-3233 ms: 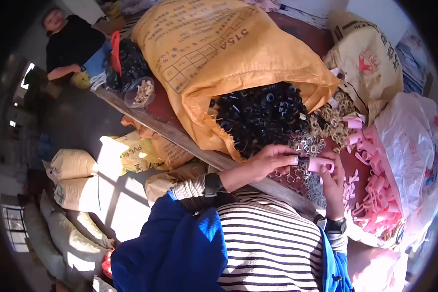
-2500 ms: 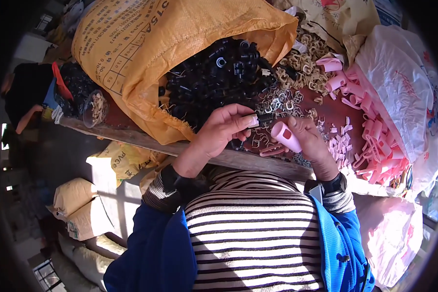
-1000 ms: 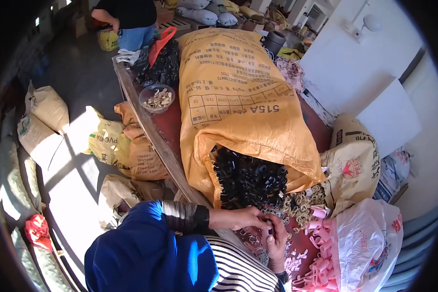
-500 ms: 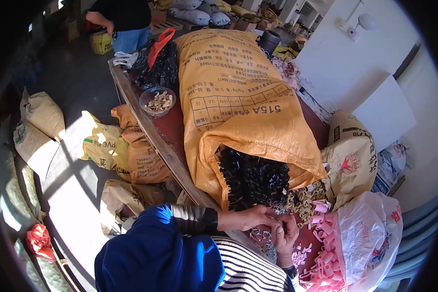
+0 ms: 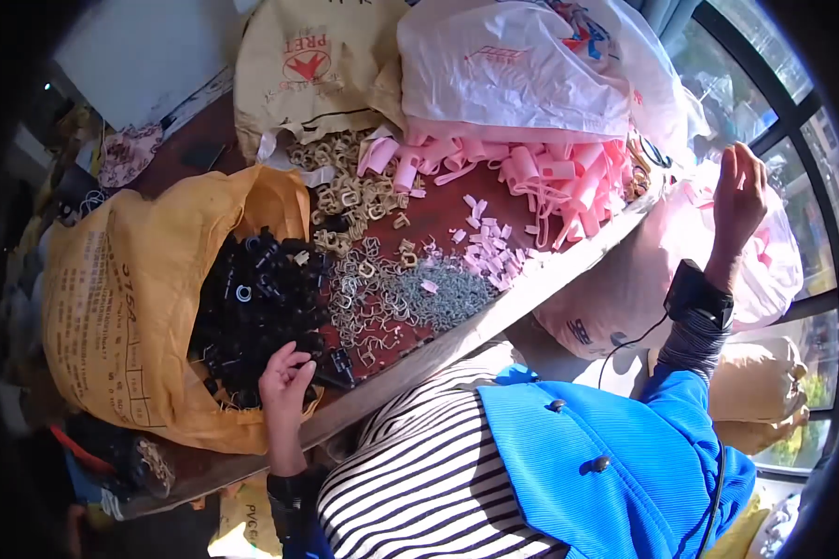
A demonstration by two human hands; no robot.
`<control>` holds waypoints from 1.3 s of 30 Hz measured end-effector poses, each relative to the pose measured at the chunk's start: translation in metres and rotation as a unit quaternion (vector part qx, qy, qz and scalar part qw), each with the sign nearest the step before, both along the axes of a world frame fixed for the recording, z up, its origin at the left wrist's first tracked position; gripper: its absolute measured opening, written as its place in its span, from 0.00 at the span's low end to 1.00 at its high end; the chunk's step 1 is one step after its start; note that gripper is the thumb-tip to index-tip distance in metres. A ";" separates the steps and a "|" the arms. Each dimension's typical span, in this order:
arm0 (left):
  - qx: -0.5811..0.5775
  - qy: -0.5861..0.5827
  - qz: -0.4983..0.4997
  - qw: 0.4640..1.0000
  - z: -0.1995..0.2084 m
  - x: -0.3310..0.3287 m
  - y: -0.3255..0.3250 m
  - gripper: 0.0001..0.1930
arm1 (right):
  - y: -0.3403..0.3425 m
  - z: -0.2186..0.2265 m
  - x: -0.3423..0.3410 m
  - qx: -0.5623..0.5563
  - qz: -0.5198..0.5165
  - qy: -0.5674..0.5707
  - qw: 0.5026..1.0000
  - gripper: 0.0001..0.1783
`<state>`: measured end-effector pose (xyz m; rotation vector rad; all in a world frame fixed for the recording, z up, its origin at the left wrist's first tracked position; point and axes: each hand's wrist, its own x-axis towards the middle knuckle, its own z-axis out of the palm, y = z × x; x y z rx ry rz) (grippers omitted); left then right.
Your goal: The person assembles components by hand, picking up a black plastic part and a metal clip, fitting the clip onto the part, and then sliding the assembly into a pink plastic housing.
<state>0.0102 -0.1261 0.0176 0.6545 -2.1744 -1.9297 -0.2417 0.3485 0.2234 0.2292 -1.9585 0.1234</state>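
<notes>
My left hand (image 5: pixel 285 384) is at the edge of a heap of black plastic parts (image 5: pixel 256 298), which spill from the mouth of an orange woven sack (image 5: pixel 126 317). Its fingers are apart, with nothing visible in them. Far to the right, my right hand (image 5: pixel 742 200) is raised above a large pinkish bag (image 5: pixel 606 298) beside the table. Its fingers are loosely bent and extended, and no part shows in them. Between the hands lie silvery metal clips (image 5: pixel 359 298), a pile of small grey metal pieces (image 5: pixel 443 296) and small pink pieces (image 5: pixel 487 244).
Beige ring-like parts (image 5: pixel 340 186) lie before a tan sack (image 5: pixel 322 65). Larger pink plastic parts (image 5: pixel 569 182) spill from a white bag (image 5: pixel 513 70). A wooden rail (image 5: pixel 466 349) edges the red table (image 5: pixel 438 219) on my side. Windows (image 5: pixel 736 84) stand at the right.
My hands were together over the small parts and are now far apart: left by the black parts, right out over the pinkish bag. The view has swung to the right.
</notes>
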 end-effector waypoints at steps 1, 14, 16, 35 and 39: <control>-0.010 -0.010 0.003 1.000 -0.002 0.002 0.002 0.22 | 0.039 0.005 -0.005 0.077 -0.113 0.046 0.990 0.13; -0.445 -0.105 -0.091 0.885 0.018 0.005 0.023 0.15 | -0.091 -0.090 -0.014 -0.002 0.211 -0.114 0.971 0.09; -0.432 -0.125 -0.101 0.888 0.016 0.010 0.024 0.14 | -0.162 -0.121 0.003 0.012 0.346 -0.289 0.892 0.09; -0.462 -0.024 -0.131 0.877 -0.013 -0.010 0.034 0.08 | -0.327 -0.218 0.068 0.205 0.521 -0.459 0.689 0.05; -0.382 0.018 -0.102 0.918 -0.014 -0.013 0.036 0.08 | -0.320 -0.228 0.060 0.250 0.561 -0.413 0.672 0.03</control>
